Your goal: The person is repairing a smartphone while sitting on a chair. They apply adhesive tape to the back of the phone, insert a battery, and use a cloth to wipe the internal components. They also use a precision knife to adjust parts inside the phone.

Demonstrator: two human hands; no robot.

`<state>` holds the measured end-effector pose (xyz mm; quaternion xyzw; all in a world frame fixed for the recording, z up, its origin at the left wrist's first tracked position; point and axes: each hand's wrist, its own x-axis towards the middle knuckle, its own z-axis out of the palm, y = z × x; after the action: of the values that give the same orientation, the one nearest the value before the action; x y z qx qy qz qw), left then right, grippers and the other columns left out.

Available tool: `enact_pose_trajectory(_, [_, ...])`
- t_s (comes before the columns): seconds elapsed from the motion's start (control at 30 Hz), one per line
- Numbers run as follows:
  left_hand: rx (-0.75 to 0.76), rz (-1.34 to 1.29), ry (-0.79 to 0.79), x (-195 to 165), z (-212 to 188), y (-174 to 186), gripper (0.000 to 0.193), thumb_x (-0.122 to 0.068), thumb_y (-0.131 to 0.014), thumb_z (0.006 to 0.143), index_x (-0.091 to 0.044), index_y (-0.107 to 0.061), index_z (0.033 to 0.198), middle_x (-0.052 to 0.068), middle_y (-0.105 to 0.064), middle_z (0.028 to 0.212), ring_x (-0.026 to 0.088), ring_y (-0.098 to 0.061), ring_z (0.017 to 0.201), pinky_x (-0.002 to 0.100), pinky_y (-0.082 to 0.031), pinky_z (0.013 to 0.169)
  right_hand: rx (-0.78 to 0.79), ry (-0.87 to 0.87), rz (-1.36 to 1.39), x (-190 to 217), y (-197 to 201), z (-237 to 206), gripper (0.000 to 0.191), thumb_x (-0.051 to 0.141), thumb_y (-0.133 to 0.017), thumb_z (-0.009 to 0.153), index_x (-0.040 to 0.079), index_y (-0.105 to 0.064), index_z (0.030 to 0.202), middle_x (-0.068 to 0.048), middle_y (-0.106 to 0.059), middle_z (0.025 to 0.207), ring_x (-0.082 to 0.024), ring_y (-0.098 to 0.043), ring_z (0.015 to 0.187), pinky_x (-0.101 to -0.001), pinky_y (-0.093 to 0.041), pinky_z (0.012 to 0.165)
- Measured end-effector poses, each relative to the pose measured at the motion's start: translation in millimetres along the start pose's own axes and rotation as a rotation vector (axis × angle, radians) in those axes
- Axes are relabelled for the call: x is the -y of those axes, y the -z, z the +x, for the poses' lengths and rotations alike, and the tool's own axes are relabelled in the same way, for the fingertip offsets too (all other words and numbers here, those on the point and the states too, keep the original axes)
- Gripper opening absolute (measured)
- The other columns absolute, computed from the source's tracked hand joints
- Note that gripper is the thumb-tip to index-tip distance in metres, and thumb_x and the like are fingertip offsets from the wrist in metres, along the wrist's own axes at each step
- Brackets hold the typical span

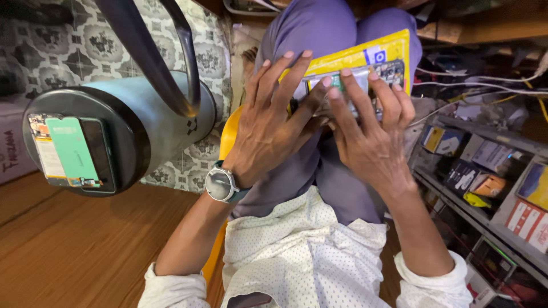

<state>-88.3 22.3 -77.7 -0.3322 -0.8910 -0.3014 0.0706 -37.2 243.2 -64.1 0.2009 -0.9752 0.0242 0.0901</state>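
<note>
Item: opened smartphone body (348,85), circuit side up, lying on a yellow plastic packet (374,54) across the lap of a seated person in purple trousers (319,171) and a white dotted shirt (297,251). Left hand (268,131), with a round wristwatch (221,184) on its wrist: fingers spread long, fingertips over the phone's left end, thumb pressed on its near edge. Right hand (371,137): fingers curled narrow, tips gripping the phone's top and right edge; the two hands touch over its middle, hiding most of it. Margins: the packet's far edge stands clear beyond the fingertips; on the right the hand sits near a grey shelf unit (485,217) stocked with small boxed goods and packets, with loose white cables (479,85) above it, so room there is tight. On the left, a grey cylindrical machine (154,122) with a dark curved handle stands close by the left forearm, its black round face carrying another phone with a green back (71,149). Surface: wooden tabletop (85,245), bare in the near left. Backdrop: patterned grey wall tiles (91,43)
</note>
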Motion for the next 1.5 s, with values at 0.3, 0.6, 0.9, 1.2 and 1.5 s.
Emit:
enact_pose_trajectory(0.3, [-0.018,0.045,0.073,-2.0,2.1,0.5,0.060,-0.039,-0.081,0.101,-0.022,-0.056,0.153,0.016,-0.034,0.163,0.037,-0.033,0.153,0.058,-0.030,0.127,-0.065,-0.128,-0.120,-0.6,-11.9,-15.9,0.081,0.050,-0.061,0.112,-0.009,-0.034,0.159,-0.005,-0.055,0.161,-0.033,-0.040,0.133,-0.0545,-0.021,0.116])
enact_pose_trajectory(0.6, [0.070,-0.032,0.014,0.2,11.5,4.6,0.068,-0.037,-0.073,0.103,-0.017,-0.042,0.160,0.021,-0.027,0.167,0.041,-0.025,0.156,0.057,-0.022,0.131,-0.021,-0.168,0.177,-12.4,1.3,-3.6,0.093,0.055,-0.082,0.099,-0.003,-0.039,0.159,-0.020,-0.039,0.141,-0.038,-0.030,0.131,-0.0572,-0.021,0.115])
enact_pose_trajectory(0.9, [0.117,-0.171,0.003,9.9,12.9,4.2,0.076,-0.038,-0.083,0.094,-0.018,-0.046,0.157,0.016,-0.032,0.166,0.038,-0.030,0.156,0.055,-0.030,0.131,0.039,-0.062,0.189,-30.5,25.6,8.5,0.072,0.033,-0.096,0.079,0.009,-0.066,0.140,-0.014,-0.046,0.144,-0.037,-0.034,0.133,-0.0535,-0.025,0.114])
enact_pose_trajectory(1.2, [-0.002,-0.131,-0.144,18.6,4.3,-0.9,0.035,-0.028,-0.082,0.097,-0.015,-0.062,0.122,0.012,-0.046,0.158,0.035,-0.039,0.150,0.059,-0.028,0.128,-0.198,0.022,0.339,-32.4,-1.2,-11.3,0.022,0.013,-0.095,0.087,0.010,-0.079,0.101,-0.009,-0.065,0.124,-0.029,-0.050,0.119,-0.0410,-0.038,0.102])
enact_pose_trajectory(1.5, [-0.082,-0.125,-0.162,-6.5,5.3,4.3,0.017,-0.011,-0.071,0.097,-0.007,-0.066,0.112,0.010,-0.054,0.151,0.030,-0.048,0.144,0.052,-0.035,0.124,-0.162,0.056,0.257,-28.9,35.7,17.0,0.025,0.006,-0.089,0.081,0.008,-0.074,0.102,-0.008,-0.067,0.122,-0.030,-0.056,0.117,-0.0438,-0.046,0.101])
